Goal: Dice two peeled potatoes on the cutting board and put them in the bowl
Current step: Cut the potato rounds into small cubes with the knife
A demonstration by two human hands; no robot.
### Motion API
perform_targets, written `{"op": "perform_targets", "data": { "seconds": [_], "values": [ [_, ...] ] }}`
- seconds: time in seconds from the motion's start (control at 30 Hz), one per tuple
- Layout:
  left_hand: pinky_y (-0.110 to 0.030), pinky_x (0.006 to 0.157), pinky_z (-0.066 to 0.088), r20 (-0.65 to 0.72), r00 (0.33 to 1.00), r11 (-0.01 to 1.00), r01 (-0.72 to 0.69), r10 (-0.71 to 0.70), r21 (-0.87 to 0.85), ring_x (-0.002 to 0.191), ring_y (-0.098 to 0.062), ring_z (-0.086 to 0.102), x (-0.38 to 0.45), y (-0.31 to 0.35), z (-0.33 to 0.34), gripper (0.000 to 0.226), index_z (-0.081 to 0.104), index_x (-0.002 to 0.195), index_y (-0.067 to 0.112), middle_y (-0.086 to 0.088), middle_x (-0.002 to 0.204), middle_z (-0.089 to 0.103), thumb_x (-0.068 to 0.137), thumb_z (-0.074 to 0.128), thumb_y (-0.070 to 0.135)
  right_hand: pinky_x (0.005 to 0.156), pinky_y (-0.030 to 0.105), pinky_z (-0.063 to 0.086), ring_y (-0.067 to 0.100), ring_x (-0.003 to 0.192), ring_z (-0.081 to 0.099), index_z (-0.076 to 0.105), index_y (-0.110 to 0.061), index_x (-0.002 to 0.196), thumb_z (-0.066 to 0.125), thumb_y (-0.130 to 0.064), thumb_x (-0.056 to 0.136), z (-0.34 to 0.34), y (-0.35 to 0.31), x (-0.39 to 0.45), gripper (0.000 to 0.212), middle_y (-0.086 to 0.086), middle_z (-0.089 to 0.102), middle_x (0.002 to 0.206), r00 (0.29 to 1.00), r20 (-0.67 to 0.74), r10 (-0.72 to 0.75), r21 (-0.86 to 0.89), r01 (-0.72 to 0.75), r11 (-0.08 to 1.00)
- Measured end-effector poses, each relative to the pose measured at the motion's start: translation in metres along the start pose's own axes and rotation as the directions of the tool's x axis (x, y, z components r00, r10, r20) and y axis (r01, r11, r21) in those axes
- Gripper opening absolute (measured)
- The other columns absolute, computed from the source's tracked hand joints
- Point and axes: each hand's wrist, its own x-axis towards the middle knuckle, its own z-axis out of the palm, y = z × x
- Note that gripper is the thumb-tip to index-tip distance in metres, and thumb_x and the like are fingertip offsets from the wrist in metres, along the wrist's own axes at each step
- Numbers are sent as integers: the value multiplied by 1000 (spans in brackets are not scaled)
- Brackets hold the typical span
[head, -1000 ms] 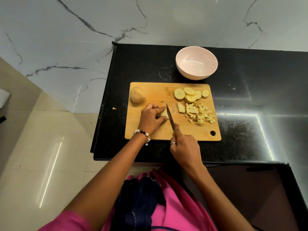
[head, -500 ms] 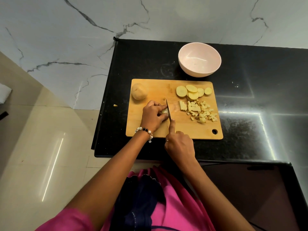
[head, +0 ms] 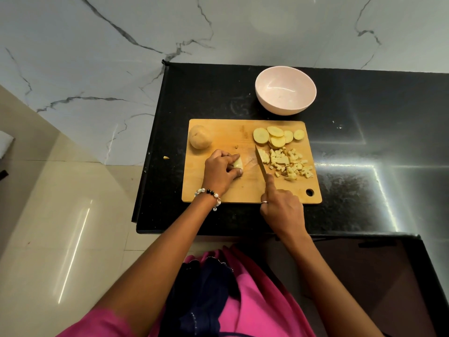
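1. Nearest, a person in a pink garment (head: 255, 300) stands at the black bench (head: 364, 166), both bare arms reaching forward over its near edge.
2. The right hand (head: 283, 210) is closed around the handle of a knife (head: 261, 162), its forefinger laid along the back of the blade; a ring sits on one finger. The blade points away, its far end touching the pile of diced potato (head: 289, 164).
3. The left hand (head: 220, 170), with a beaded bracelet (head: 209, 197) on the wrist, is curled over a potato piece (head: 237, 162), fingertips pinning it to the cutting board (head: 243, 190) (only a pale end of it shows past the knuckles). It lies left of the knife, apart from the blade.
4. The diced bits lie scattered across the right half of the board, near the hanging hole at its near right corner.
5. Just beyond them, potato slices (head: 275, 137) overlap in a short row.
6. At the far left corner of the board sits a whole potato (head: 200, 137).
7. A small scrap (head: 166, 157) lies on the bench left of the board.
8. Farthest, a pale pink bowl (head: 285, 108) stands on the bench just beyond the board, with no dice in it.
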Motion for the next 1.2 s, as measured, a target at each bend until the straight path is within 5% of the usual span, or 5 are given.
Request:
{"op": "perform_targets", "data": {
  "seconds": [0.23, 0.9, 1.07, 1.2],
  "values": [
    [-25, 86, 50, -10, 1000, 994, 14, -13, 108, 91, -16, 56, 1, -6, -6, 45, 65, 118, 7, -5, 107, 54, 75, 78, 16, 56, 34, 33, 35, 74, 59, 23, -15, 150, 34, -24, 99, 0, -16, -14, 53, 13, 65, 81, 998, -47, -32, 168, 40, 985],
    [-19, 73, 44, -65, 998, 998, 23, -19, 63, 76, -9, 49, 4, -6, -2, 34, 72, 104, 8, -7, 91, 60, 73, 79, 20, 53, 32, 33, 31, 68, 59, 5, -2, 150, 37, -12, 92, 18, -43, -14, 67, 14, 62, 88, 987, 66, -150, -113, 156, 981],
    [-16, 70, 41, -65, 998, 997, 30, -26, 65, 76, -8, 49, 3, -6, -3, 35, 72, 104, 9, -6, 91, 61, 72, 80, 21, 36, 24, 21, 27, 32, 46, 54, 5, 128, 76, -7, 59, 27, -35, -28, 73, 10, 52, 48, 994, 9, -108, -220, 107, 970],
    [-8, 68, 38, -46, 998, 997, 50, -48, 61, 76, -7, 50, 4, -6, -5, 35, 72, 105, 10, -3, 92, 60, 72, 80, 20, 51, 32, 34, 33, 68, 62, 16, -6, 150, 43, -17, 94, 17, -27, -17, 63, 14, 63, 84, 993, 14, -114, -95, 115, 989]
  ]
}}
